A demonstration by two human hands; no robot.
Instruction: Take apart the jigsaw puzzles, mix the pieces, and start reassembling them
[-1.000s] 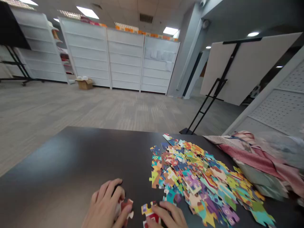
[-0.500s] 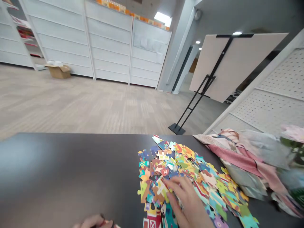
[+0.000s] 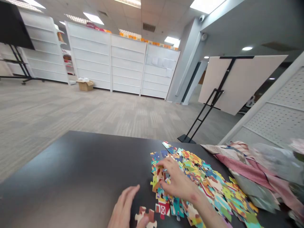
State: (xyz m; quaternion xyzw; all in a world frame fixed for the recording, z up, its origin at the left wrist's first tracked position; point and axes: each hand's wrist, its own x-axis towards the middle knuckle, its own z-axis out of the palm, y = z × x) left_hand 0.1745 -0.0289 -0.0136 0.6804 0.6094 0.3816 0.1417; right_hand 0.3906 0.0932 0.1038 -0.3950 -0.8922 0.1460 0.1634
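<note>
A heap of bright jigsaw pieces [image 3: 204, 180] lies on the right part of a dark table [image 3: 71, 177]. My right hand [image 3: 177, 180] reaches into the heap's left side, its fingers bent down onto the pieces; I cannot make out whether it grips one. My left hand [image 3: 123, 210] lies flat at the near edge with fingers stretched out, its thumb on a small joined red and cream puzzle piece [image 3: 146, 217]. A red barn piece [image 3: 162, 209] lies just right of that.
Folded pink and patterned cloth and plastic bags [image 3: 256, 171] lie at the table's right end. Beyond the table are grey carpet, white shelf units [image 3: 125, 65], a cardboard box [image 3: 85, 85] and a board on a black stand [image 3: 213, 95].
My right hand has moved from the near edge up into the heap's left side. My left hand has opened flat beside the joined piece. The camera tilted down, then back up.
</note>
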